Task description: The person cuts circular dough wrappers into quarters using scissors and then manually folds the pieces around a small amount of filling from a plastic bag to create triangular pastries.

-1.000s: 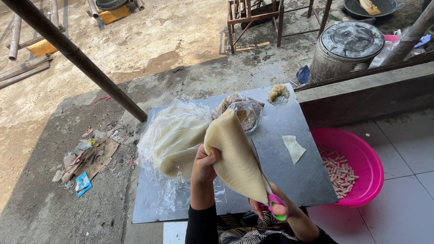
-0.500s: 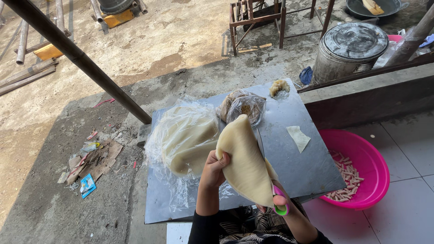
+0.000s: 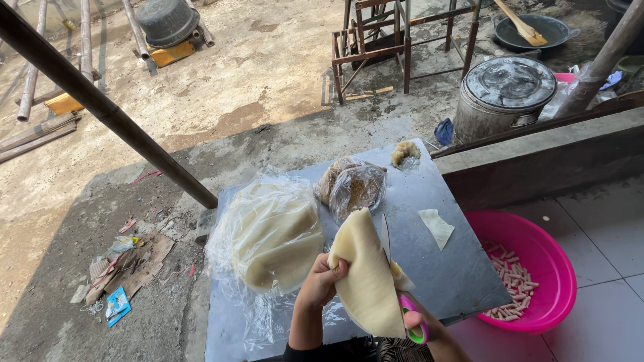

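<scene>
My left hand (image 3: 323,283) grips a folded pale yellow wrapper sheet (image 3: 365,278) by its left edge and holds it above a grey metal tabletop (image 3: 436,278). My right hand (image 3: 424,327) holds scissors with pink and green handles (image 3: 410,315). Their blade runs up along the sheet's right side. To the left lies a stack of the same pale sheets in clear plastic (image 3: 272,234). Behind it sits a plastic bag of brownish filling (image 3: 352,188). A small cut piece of sheet (image 3: 436,228) lies on the tabletop to the right.
A pink basin (image 3: 547,268) holding several small rolled pieces stands at the right on white tiles. A lump of filling (image 3: 404,153) sits at the table's far edge. Beyond are a lidded metal pot (image 3: 503,94), wooden stools (image 3: 396,40), a slanting dark pole (image 3: 100,100) and litter (image 3: 121,268).
The view has shifted slightly. The sheet is folded narrower in my left hand, and the scissors' blade has come up along its right edge.
</scene>
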